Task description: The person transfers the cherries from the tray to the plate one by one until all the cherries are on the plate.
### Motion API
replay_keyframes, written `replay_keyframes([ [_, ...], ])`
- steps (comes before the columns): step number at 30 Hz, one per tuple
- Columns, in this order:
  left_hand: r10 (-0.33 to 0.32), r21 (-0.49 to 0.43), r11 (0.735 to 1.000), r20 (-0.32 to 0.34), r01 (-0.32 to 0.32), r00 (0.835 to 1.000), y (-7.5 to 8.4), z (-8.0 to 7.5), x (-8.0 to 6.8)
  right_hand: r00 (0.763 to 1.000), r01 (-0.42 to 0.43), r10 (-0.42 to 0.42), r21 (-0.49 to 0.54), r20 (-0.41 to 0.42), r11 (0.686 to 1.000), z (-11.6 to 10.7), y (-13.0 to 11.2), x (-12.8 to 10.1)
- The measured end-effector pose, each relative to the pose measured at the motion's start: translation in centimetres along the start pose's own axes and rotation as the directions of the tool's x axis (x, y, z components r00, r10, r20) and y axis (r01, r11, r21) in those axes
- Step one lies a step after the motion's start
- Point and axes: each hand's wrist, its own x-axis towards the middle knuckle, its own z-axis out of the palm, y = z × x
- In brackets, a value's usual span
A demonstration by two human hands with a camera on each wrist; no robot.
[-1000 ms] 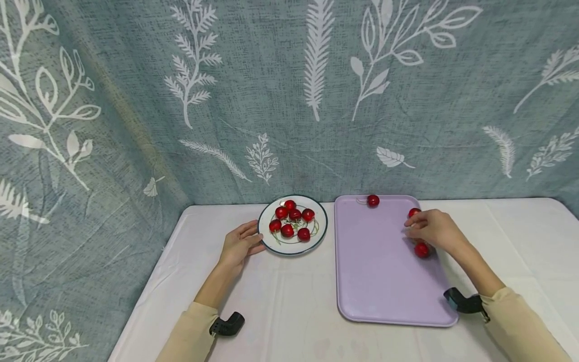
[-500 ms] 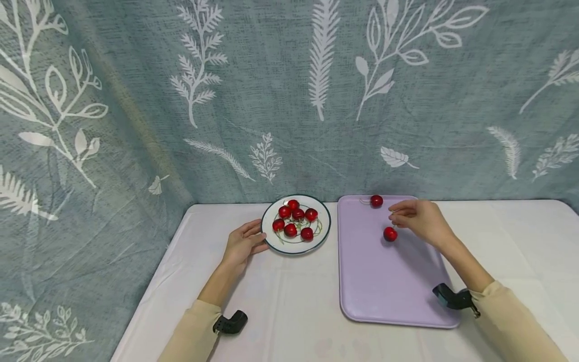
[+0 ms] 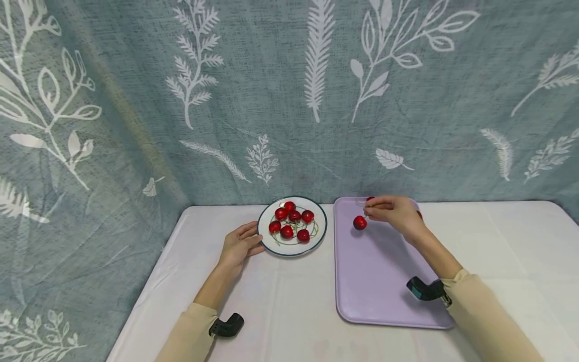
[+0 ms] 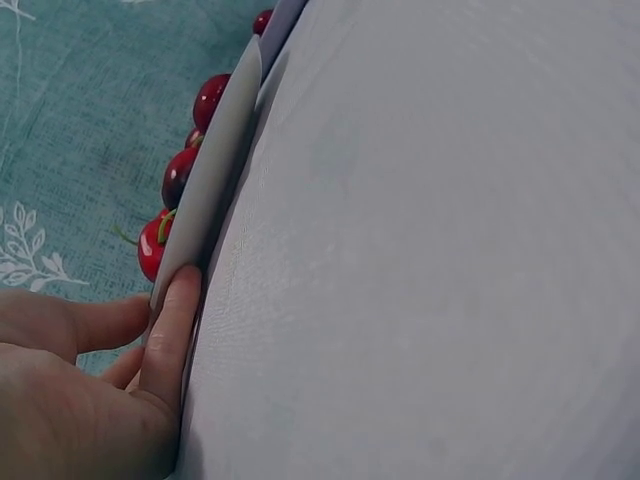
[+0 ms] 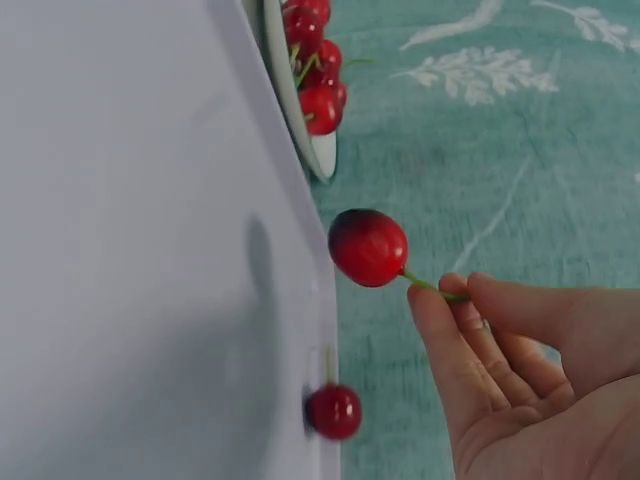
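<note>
Head view: a person's two hands work over a counter (image 3: pixel 280 306) spread with white cloth, a leaf-printed teal curtain (image 3: pixel 271 100) behind. The left hand (image 3: pixel 239 246) grips the near-left rim of a white plate (image 3: pixel 289 249) bearing seven red cherries (image 3: pixel 287 232). The right hand (image 3: pixel 394 216) pinches a cherry (image 3: pixel 360 222) by its stem, over the far part of a lilac tray (image 3: pixel 384 281). A second cherry (image 3: pixel 370 198) at the tray's far edge is partly hidden; a red sliver (image 3: pixel 419 214) beside the right hand is probably another.

Left wrist view: the plate shows edge-on, its rim between thumb and fingers, cherries rising above it.

Right wrist view: thumb and fingertips clasp the green stem (image 5: pixel 425 284); the fruit hangs clear of the tray.
</note>
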Motion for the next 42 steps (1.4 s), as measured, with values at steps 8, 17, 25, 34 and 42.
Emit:
replay_keyframes([
  [8,-0.005,0.0,1.0,-0.003,0.005,1.0,-0.1,0.1,0.0,1.0,0.023,-0.023,0.021,0.015,1.0,2.5,-0.5,0.8],
  [17,0.0,0.004,1.0,-0.003,0.0,1.0,0.0,0.0,0.1,0.999,0.013,-0.018,0.156,0.034,0.988,4.2,0.0,2.3],
  [25,0.013,0.0,1.0,0.009,-0.013,1.0,0.0,-0.1,0.0,0.999,-0.001,-0.007,0.158,0.05,0.987,6.5,0.2,3.4],
  [34,0.002,0.022,1.0,0.005,-0.002,1.0,0.1,-0.3,0.0,0.998,-0.005,-0.001,0.094,0.055,0.996,8.9,0.3,4.7],
  [42,0.008,0.01,1.0,0.001,-0.008,1.0,0.0,0.0,0.1,0.997,0.051,-0.051,-0.006,0.051,0.999,9.3,0.3,4.4],
])
